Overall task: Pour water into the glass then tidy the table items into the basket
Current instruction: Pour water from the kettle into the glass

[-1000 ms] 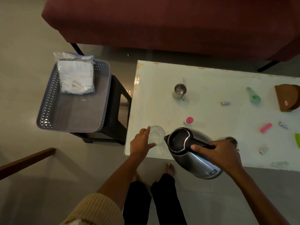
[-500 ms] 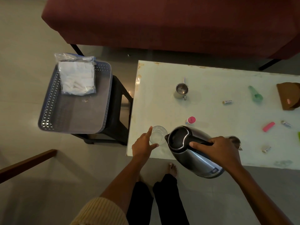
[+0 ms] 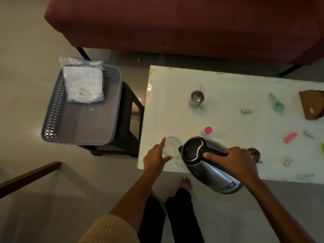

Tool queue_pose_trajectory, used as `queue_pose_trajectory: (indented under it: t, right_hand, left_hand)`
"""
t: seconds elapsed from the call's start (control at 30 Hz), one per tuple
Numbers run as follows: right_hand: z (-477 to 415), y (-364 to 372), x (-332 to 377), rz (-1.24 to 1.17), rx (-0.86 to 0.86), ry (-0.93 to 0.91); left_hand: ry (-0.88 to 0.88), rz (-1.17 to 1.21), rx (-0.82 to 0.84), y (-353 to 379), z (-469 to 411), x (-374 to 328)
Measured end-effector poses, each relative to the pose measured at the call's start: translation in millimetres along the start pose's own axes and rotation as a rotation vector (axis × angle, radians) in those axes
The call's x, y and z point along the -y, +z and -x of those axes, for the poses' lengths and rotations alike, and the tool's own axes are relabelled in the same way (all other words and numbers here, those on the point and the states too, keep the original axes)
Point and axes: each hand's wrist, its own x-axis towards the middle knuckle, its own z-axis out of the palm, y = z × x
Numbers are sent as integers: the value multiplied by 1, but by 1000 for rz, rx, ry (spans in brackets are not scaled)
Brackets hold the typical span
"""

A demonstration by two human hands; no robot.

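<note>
A clear glass (image 3: 172, 146) stands near the front left corner of the pale table (image 3: 228, 88). My left hand (image 3: 156, 157) steadies it, index finger and thumb lying along its left side. My right hand (image 3: 233, 160) grips the black handle of a steel kettle (image 3: 208, 165), which is tilted with its spout at the glass rim. A grey perforated basket (image 3: 52, 123) sits on a dark stool to the left and holds a plastic bag of white items (image 3: 83, 83).
On the table lie a small steel cup (image 3: 197, 98), a second steel cup (image 3: 254, 153) behind my right hand, a pink-capped bottle (image 3: 206, 131), a green tube (image 3: 276, 102), a pink piece (image 3: 290, 137), small tubes and a brown holder (image 3: 312, 106). A maroon sofa (image 3: 175, 23) stands beyond.
The kettle stays tilted at the glass with little movement. My left index finger has straightened along the glass's left side.
</note>
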Motion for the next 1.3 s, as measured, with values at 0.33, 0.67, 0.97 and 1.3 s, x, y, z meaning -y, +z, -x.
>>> queue_pose_trajectory:
  t: [0.33,0.67,0.97,1.3]
  right_hand:
    - [0,-1,1,15,15,34]
    - [0,-1,3,25,14,50]
    - [2,-1,7,57,22,68]
    - [3,-2,8,47,16,61]
  left_hand:
    - [4,-12,6,0,1,-1]
    - [4,-5,0,1,1,0]
    - [10,-9,-1,2,0,0]
    - [11,-3,2,3,0,0]
